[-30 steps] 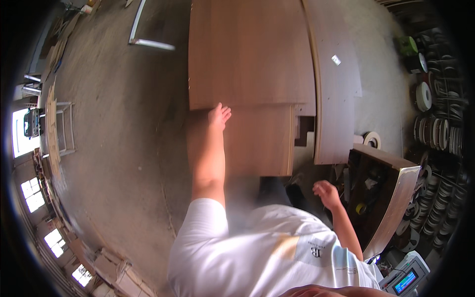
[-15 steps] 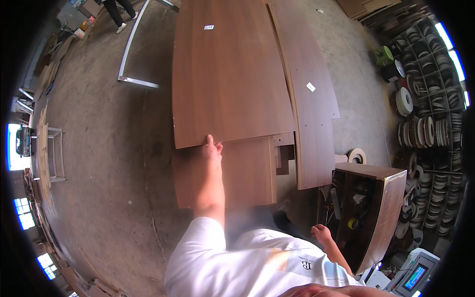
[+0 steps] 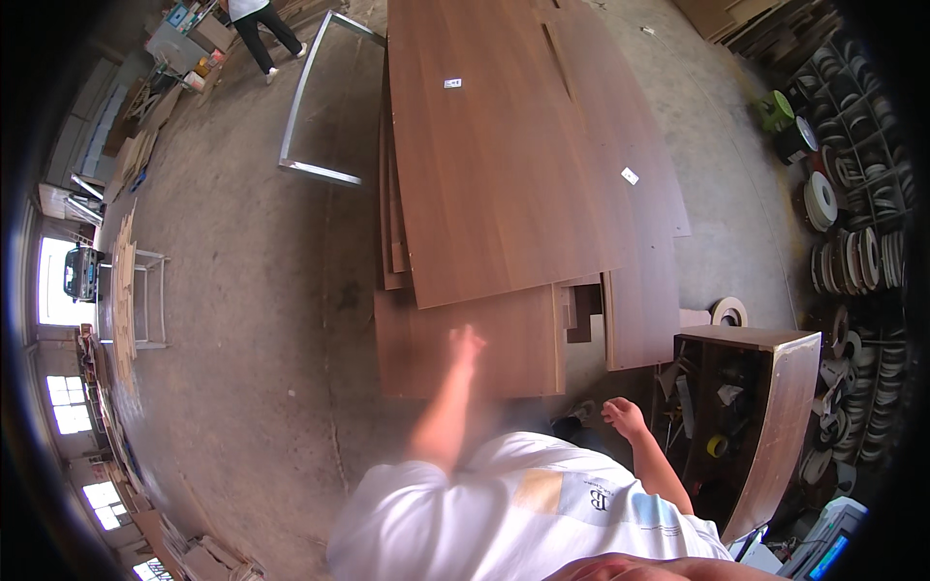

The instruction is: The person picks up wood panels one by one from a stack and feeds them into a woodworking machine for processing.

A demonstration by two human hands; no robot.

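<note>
**Hands raised over stacked wooden boards**

A stack of brown wooden boards (image 3: pixel 504 145) is seen lying flat on the concrete floor (image 3: pixel 242 290), viewed from above. The lowest visible board (image 3: pixel 455 344) juts out toward the person from beneath the large top sheet. The left hand (image 3: pixel 467 342) is held out over that near board, close to the edge of the top sheet; it is blurred, so whether it touches the wood cannot be told. Its grip is seen as loose, with the fingers spread and nothing held. The right hand (image 3: pixel 623 417) is kept lower, near the body, between the boards and a wooden cabinet (image 3: pixel 775 407); its fingers are lightly curled and nothing is held in them.

The cabinet stands just right of the stack, and small odds and ends are stored inside it. A roll of tape (image 3: pixel 728 312) lies on the floor beside its far corner. Further right, shelves (image 3: pixel 852 232) filled with rolls of edge banding are seen. A metal frame (image 3: pixel 325 97) lies on the floor to the left of the stack, and another person (image 3: pixel 260 24) stands well beyond it at the top of the view.
</note>
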